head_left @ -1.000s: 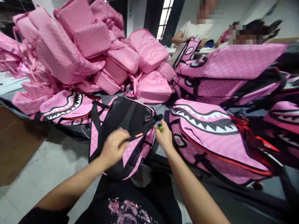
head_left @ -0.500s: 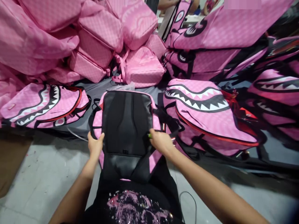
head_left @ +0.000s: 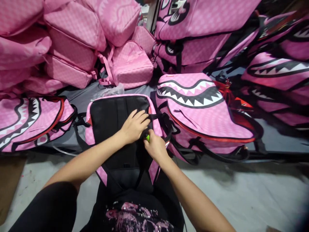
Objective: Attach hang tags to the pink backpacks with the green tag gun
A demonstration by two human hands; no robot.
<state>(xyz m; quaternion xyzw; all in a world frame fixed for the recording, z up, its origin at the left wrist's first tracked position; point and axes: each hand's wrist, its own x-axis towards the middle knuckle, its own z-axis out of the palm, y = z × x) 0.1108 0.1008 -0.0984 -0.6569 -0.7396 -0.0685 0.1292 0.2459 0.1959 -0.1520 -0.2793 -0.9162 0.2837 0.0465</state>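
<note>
A pink and black backpack (head_left: 113, 116) lies back panel up in front of my body, its black straps toward me. My left hand (head_left: 135, 126) has crossed over to the panel's right side and lies on it with fingers stretched out. Close below it, my right hand (head_left: 156, 147) is closed around a small tool with a bright green part (head_left: 147, 137). The rest of that tool is hidden in the fist, so its kind cannot be made out. Both hands are near the backpack's right edge, beside a black strap (head_left: 159, 116).
A pink shark-mouth backpack (head_left: 193, 103) lies at the right, another shark-mouth backpack (head_left: 31, 119) at the left. Plain pink backpacks (head_left: 74, 29) are heaped behind. More backpacks (head_left: 205, 48) are stacked at the back right. A dark grey cloth (head_left: 82, 93) covers the table.
My left hand has left the backpack's left edge and moved right across the panel, next to my right hand. My right hand still grips the green tool. The view has shifted right.
</note>
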